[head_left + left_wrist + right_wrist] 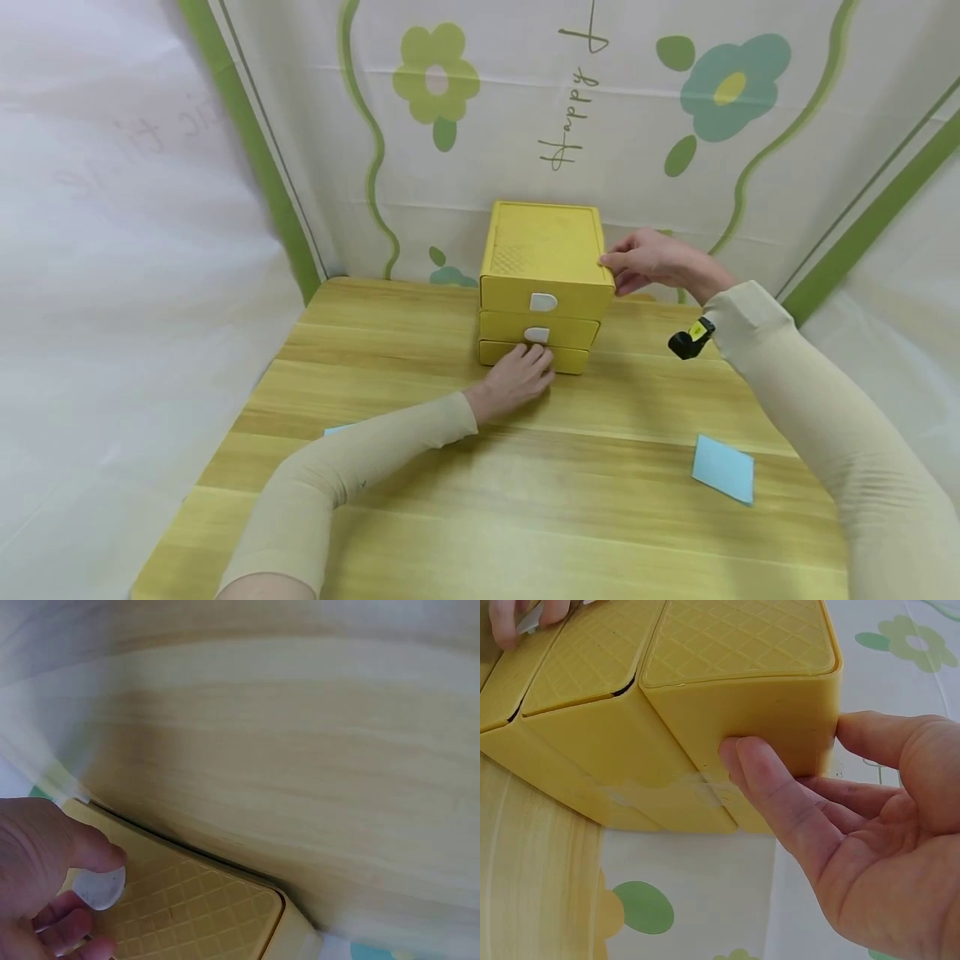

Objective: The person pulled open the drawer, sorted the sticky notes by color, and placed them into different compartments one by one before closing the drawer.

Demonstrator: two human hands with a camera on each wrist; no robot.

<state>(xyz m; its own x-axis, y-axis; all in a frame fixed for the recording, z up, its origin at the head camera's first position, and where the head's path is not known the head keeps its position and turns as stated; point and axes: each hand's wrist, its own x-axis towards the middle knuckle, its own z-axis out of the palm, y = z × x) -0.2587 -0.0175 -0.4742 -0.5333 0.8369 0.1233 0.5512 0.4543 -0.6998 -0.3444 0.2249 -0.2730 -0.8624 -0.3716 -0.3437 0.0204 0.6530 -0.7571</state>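
A yellow three-drawer box (547,237) stands upright at the back of the table, its front toward me. My left hand (517,382) is at the lowest drawer (572,362), partly covering its front. In the left wrist view, the thumb and fingers pinch that drawer's white pull tab (101,889). My right hand (654,260) touches the box's upper right side. The right wrist view shows its nearer fingers (769,772) fairly straight against the side wall and the thumb at the top edge. All drawers look closed or nearly so.
A light blue folded cloth or paper pad (723,469) lies on the right of the wooden table (555,517). Another blue piece (339,429) peeks out behind my left forearm. A flower-printed curtain (480,175) hangs close behind the box.
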